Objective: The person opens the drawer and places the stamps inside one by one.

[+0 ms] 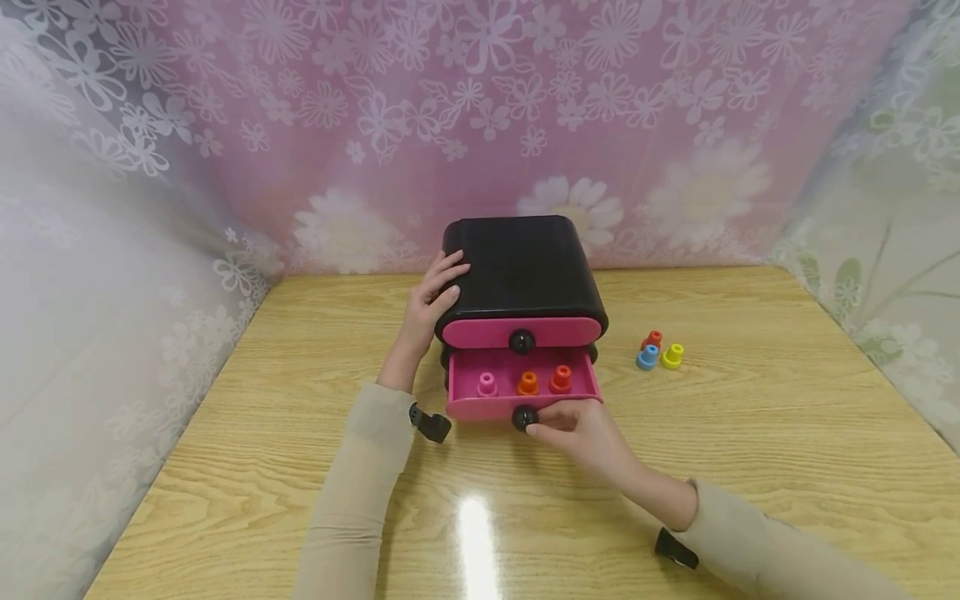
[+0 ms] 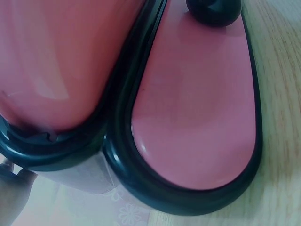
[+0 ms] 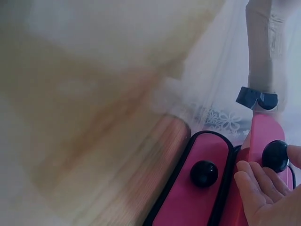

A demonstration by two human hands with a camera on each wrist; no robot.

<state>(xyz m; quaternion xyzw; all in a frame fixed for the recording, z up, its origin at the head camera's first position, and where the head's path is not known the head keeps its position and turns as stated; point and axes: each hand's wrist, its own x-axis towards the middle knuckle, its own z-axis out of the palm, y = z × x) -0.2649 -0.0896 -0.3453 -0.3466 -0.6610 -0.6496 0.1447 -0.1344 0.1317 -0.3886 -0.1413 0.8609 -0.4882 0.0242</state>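
A black cabinet (image 1: 517,262) with pink drawers stands on the table. Its upper drawer (image 1: 487,333) is closed, while the drawer below (image 1: 465,408) is pulled out. Inside that one sit a pink peg (image 1: 487,384), an orange peg (image 1: 528,383) and a red peg (image 1: 560,380), all small and stepped. My left hand (image 1: 431,304) rests against the cabinet's left side, fingers extended over its top edge. With thumb and fingers, my right hand (image 1: 585,429) pinches the round black knob (image 1: 525,418) of the pulled-out drawer.
Right of the cabinet, a red peg (image 1: 655,339), a blue peg (image 1: 648,357) and a yellow peg (image 1: 672,357) stand close together on the wooden table (image 1: 300,417). A closed bottom drawer (image 3: 188,202) shows in the right wrist view. Flowered curtains (image 1: 487,108) hang behind and at the sides.
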